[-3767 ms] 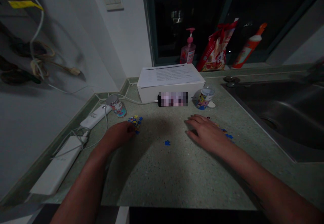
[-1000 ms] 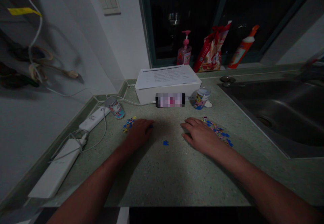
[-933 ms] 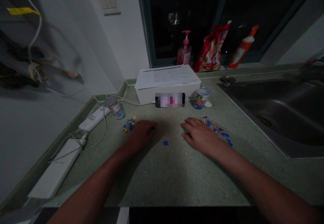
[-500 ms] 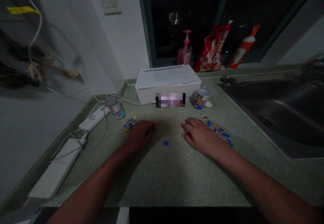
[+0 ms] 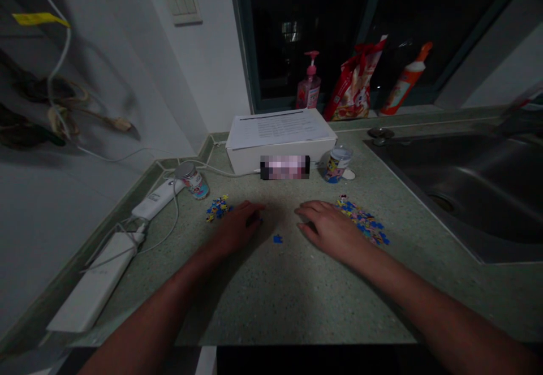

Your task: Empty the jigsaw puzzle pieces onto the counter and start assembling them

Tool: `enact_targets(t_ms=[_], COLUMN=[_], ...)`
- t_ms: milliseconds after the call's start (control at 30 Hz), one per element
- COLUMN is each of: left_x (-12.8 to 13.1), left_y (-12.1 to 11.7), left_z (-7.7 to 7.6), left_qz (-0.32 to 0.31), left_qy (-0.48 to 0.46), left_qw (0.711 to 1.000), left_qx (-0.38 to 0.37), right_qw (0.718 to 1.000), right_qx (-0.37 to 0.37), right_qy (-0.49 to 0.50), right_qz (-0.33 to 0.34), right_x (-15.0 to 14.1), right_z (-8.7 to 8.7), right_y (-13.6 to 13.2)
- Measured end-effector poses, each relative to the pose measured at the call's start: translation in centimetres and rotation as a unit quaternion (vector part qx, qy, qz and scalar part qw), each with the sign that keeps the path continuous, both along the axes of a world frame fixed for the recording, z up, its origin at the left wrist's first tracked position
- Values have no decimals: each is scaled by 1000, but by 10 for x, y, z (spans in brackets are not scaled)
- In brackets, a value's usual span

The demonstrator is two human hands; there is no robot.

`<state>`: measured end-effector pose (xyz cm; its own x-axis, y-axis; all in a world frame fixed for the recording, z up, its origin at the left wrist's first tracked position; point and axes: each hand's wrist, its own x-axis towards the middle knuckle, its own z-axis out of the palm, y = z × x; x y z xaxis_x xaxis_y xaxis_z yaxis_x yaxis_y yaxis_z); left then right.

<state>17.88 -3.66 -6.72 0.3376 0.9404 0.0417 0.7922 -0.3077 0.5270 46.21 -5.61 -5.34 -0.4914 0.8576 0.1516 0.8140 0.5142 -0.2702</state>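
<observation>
Low over the counter, my left hand (image 5: 241, 225) has its thumb and fingers curved together, with a bit of blue puzzle piece (image 5: 261, 220) showing at the fingertips, mostly covered. A small pile of puzzle pieces (image 5: 217, 207) lies just left of that hand. My right hand (image 5: 328, 225) is open, fingers stretched leftward, thumb apart, nothing visible in it. Its wrist side is beside a larger pile of blue, yellow and pink puzzle pieces (image 5: 368, 223), partly covered by the hand. Between both hands, a single blue puzzle piece (image 5: 278, 239) lies on the counter.
Behind the hands stand a phone (image 5: 285, 167) with blurred screen, a white box (image 5: 246, 160) with papers, and an open printed jar (image 5: 337, 166). At left are a lidded jar (image 5: 194, 181) and a power strip (image 5: 102, 279) with cables. A sink (image 5: 466, 194) borders the right.
My right hand has shifted left, uncovering more of the larger pile. My left hand has moved slightly right, the blue bit at its fingertips with it. The single blue piece stays put.
</observation>
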Motion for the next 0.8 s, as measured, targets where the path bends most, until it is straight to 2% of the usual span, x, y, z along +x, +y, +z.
enact_targets(t_ms=[200,333,467,600,733,800], left_x=[17,24,26,27,28,26], left_y=[-12,-19,-20,-22,-23,-21], left_z=[-8,-11,-12,-13,-9,-6], left_qz=[7,-29,-30,-31,-37,-20], left_qy=[-155,-241,-304,-327,-306,-295], left_qw=[985,962,941,930,939,947], left_qx=[-76,-126,-143,-164,-150,-127], right_qw=[989,968,948,932,920,911], right_qx=[-30,-91,-146,-184,-204,-209], right_qy=[142,232,281,311,335,355], right_qz=[18,-4,-13,-7,-10,-25], right_x=[-18,-26,-28,-31,-33,-31], right_z=[-5,-9,-9,-12,-16,-16], right_y=[-10,-11,-11,-11,-10,-7])
